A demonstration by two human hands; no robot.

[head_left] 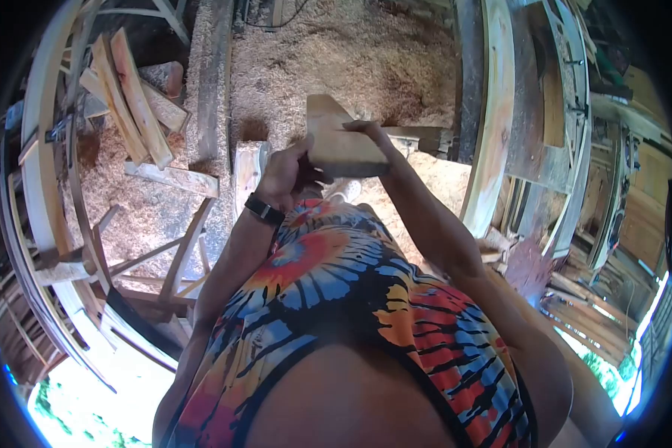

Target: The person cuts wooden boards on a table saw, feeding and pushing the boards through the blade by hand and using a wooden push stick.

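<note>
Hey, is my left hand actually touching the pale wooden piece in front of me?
Touching. The head view shows the left hand gripping the wooden piece, its thumb pressed against the near left edge.

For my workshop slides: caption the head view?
Left hand and right hand hold a pale wooden piece amid scattered wood shavings.

Two hands (280, 175), one wooden block (340, 148) and one wristband (263, 209) are seen; at upper left, two side-by-side slats (139, 97) are counted
</note>
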